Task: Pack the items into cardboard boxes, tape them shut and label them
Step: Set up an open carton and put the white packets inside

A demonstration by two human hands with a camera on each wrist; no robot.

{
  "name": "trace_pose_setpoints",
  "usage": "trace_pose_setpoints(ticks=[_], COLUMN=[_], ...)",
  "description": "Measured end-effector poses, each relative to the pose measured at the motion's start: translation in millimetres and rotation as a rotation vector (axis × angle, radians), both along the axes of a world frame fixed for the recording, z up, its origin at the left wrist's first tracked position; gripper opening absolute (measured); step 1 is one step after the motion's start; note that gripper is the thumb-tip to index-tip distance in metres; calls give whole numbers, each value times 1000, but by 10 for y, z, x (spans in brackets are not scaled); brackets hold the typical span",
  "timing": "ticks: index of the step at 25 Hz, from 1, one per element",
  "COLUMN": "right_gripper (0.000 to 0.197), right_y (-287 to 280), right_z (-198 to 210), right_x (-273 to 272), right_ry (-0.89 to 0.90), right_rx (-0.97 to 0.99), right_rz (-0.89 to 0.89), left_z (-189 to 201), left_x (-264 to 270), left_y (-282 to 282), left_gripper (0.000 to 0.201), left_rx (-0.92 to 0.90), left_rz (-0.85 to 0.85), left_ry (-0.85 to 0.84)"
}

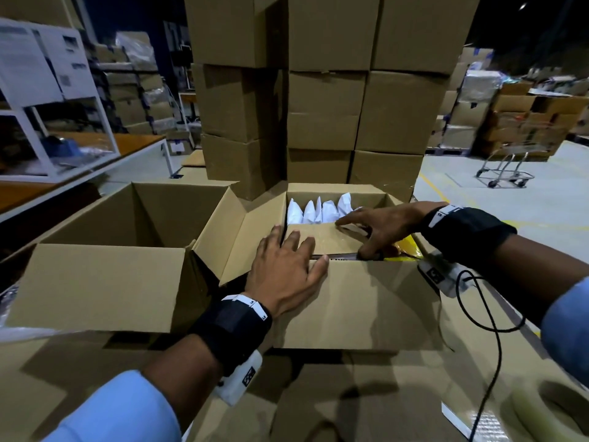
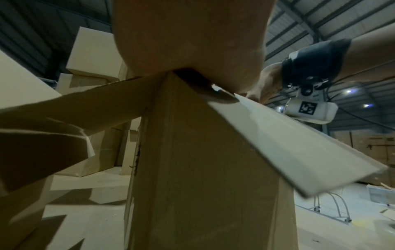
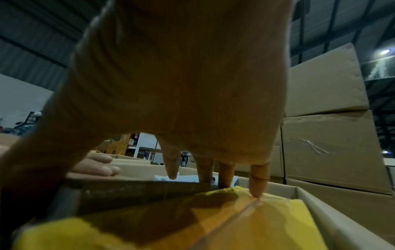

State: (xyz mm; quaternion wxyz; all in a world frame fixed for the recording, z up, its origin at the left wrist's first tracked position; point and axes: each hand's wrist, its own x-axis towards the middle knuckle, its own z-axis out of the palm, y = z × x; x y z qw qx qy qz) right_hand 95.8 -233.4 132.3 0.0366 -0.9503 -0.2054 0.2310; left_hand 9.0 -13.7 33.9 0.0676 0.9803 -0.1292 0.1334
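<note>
the stack of boxes [image 1: 322, 90] filled the back of the view, and right in front of it the open box [image 1: 350, 301] sat on a cardboard-covered surface [image 1: 318, 393], with an empty box [image 1: 105, 275] touching its left side. inside the open box, at the far edge, white packets [image 1: 322, 209] stood in a row; at the right edge lay a yellow parcel [image 1: 406, 248], and between them a flat brown carton [image 1: 314, 239] was going in.

the left hand [image 1: 288, 267] lay over the near flap, fingers straight and spread, tips pressing the carton's near left corner, gripping nothing. the right hand [image 1: 374, 229] was spread too, index finger on the carton's far edge; in the right wrist view its little fingertip touched the yellow parcel [image 3: 245, 218]. whether the thumb hooked the carton's near edge, i couldn't tell.

the carton looked stiff and light, best taken by its edges and pushed down flat. the yellow parcel looked soft and glossy, likely slippery, so it would give under pressure. a roll of tape [image 1: 551, 406] waited at the near right corner of the surface. packing not finished, flaps still up.
</note>
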Motion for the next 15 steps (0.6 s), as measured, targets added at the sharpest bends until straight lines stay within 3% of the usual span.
trace_pose_setpoints(ticks=[4, 9, 15], right_gripper=[114, 81, 83], right_y=[39, -1, -8], right_z=[-25, -16, 131], right_x=[74, 21, -149], right_ry=[-27, -37, -150], right_rx=[-65, 109, 239], right_rz=[22, 37, 106], left_z=[3, -19, -120], left_x=[-13, -32, -13], left_y=[0, 13, 18], left_gripper=[76, 75, 95], left_rx=[-20, -107, -256], left_rz=[-10, -16, -153], left_ry=[12, -29, -250])
